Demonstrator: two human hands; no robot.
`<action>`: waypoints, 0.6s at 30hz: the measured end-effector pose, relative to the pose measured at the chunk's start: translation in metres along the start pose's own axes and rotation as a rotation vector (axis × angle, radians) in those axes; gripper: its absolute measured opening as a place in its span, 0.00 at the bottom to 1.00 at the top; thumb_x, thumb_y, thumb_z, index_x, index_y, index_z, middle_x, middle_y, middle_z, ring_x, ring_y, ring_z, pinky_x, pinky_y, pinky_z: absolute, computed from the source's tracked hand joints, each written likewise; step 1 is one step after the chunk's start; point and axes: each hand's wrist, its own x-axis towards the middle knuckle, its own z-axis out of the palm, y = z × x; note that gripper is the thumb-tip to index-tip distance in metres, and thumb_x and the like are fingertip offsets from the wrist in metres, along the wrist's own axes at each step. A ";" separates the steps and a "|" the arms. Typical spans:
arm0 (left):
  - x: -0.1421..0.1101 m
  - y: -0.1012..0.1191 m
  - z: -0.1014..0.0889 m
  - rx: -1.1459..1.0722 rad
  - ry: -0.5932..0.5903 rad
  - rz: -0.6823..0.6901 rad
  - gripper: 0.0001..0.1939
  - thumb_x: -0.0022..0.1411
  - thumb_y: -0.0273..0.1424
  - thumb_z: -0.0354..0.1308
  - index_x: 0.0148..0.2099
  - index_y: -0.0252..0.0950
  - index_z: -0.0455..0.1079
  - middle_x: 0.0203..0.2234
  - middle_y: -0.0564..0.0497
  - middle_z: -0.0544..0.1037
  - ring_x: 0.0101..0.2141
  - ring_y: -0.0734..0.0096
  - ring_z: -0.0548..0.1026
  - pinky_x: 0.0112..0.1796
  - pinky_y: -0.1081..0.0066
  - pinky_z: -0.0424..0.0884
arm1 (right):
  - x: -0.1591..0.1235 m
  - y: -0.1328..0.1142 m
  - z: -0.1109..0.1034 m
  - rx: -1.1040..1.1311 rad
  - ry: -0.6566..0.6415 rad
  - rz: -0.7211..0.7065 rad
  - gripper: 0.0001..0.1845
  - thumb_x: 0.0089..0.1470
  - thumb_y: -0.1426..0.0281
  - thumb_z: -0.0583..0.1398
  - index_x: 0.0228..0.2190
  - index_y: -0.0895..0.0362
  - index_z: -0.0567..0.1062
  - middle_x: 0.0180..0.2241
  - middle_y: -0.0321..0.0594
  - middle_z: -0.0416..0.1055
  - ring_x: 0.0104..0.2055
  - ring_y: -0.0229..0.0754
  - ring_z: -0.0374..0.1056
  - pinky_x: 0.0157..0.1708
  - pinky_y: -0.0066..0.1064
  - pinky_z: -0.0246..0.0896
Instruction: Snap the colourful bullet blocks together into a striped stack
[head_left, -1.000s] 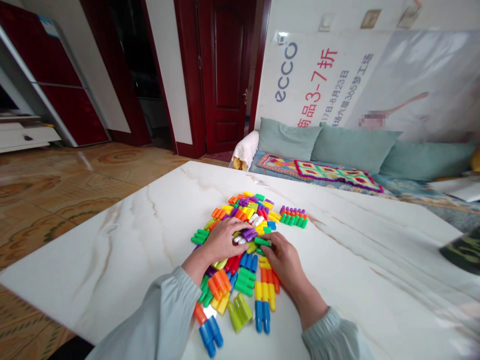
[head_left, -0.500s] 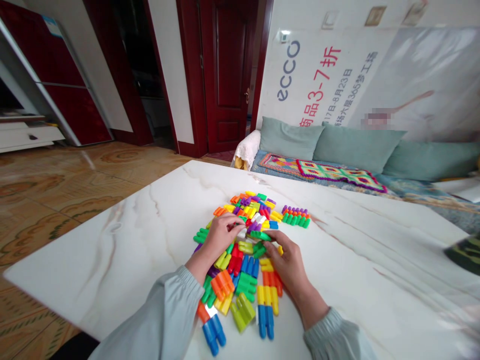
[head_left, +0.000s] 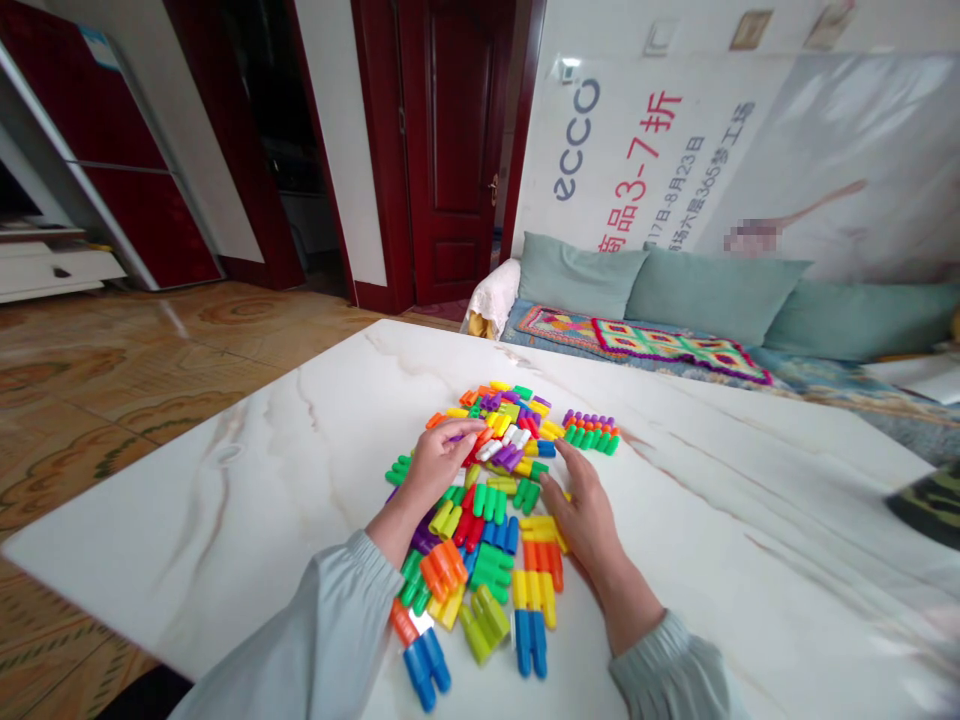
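Note:
Colourful plastic bullet-shaped building blocks lie in a loose pile on the white table. My left hand hovers over the pile's left side, fingers stretched toward an orange block, and I see nothing held in it. On the right, my right hand has thumb and fingers apart with nothing between them, close to a yellow-and-green block. Between the hands lies a green block on top of others. White blocks and a purple block sit just beyond it.
A joined row of purple, orange and green blocks stands right of the pile. Nearest me lie blue-and-orange blocks and a lime block. The marble-patterned table extends around them. Behind is a sofa with cushions.
My right hand has let go of a green block, which now lies on the pile between my hands. That hand has opened. My left hand's fingers have straightened a little.

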 end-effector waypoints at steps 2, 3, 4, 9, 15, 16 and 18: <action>-0.002 0.002 0.000 0.036 -0.010 -0.014 0.13 0.60 0.34 0.57 0.43 0.35 0.77 0.42 0.45 0.81 0.45 0.62 0.78 0.47 0.64 0.74 | -0.001 0.000 0.003 -0.044 -0.097 -0.005 0.31 0.59 0.56 0.55 0.61 0.53 0.62 0.63 0.49 0.58 0.66 0.55 0.51 0.60 0.56 0.51; -0.003 0.004 0.000 0.057 -0.026 -0.013 0.13 0.61 0.34 0.57 0.44 0.35 0.77 0.41 0.45 0.81 0.43 0.62 0.78 0.45 0.65 0.75 | -0.002 -0.001 0.004 -0.068 -0.142 0.000 0.32 0.60 0.54 0.55 0.62 0.51 0.60 0.65 0.47 0.55 0.68 0.56 0.47 0.61 0.58 0.48; -0.004 0.006 0.000 0.089 -0.051 0.007 0.12 0.61 0.34 0.57 0.44 0.36 0.77 0.41 0.45 0.81 0.43 0.62 0.78 0.45 0.65 0.75 | -0.003 -0.003 0.005 -0.090 -0.179 0.009 0.33 0.60 0.54 0.54 0.63 0.50 0.59 0.66 0.46 0.53 0.69 0.57 0.44 0.61 0.60 0.46; -0.010 0.012 0.000 0.430 -0.292 0.305 0.21 0.51 0.38 0.69 0.49 0.42 0.77 0.46 0.46 0.79 0.49 0.57 0.73 0.53 0.58 0.68 | -0.001 -0.007 0.001 -0.070 -0.217 -0.047 0.27 0.61 0.58 0.55 0.59 0.54 0.64 0.60 0.49 0.63 0.61 0.56 0.58 0.59 0.57 0.51; -0.010 0.007 0.002 0.564 -0.296 0.354 0.23 0.51 0.33 0.68 0.51 0.43 0.75 0.48 0.47 0.77 0.49 0.57 0.72 0.53 0.58 0.68 | 0.003 -0.011 -0.002 0.054 -0.121 -0.053 0.16 0.57 0.65 0.59 0.46 0.55 0.74 0.43 0.46 0.71 0.46 0.48 0.68 0.47 0.41 0.65; -0.010 0.006 0.002 0.564 -0.275 0.347 0.20 0.53 0.30 0.66 0.50 0.43 0.76 0.47 0.47 0.78 0.49 0.59 0.73 0.53 0.59 0.68 | 0.003 -0.011 -0.002 0.074 -0.117 -0.042 0.14 0.56 0.65 0.59 0.44 0.55 0.74 0.42 0.45 0.71 0.44 0.47 0.69 0.46 0.39 0.66; -0.009 0.004 0.002 0.566 -0.230 0.328 0.17 0.55 0.24 0.62 0.47 0.42 0.76 0.44 0.49 0.79 0.47 0.61 0.74 0.52 0.60 0.68 | 0.003 -0.012 -0.003 0.109 -0.117 -0.016 0.12 0.56 0.65 0.59 0.41 0.55 0.76 0.40 0.43 0.71 0.41 0.45 0.70 0.43 0.36 0.67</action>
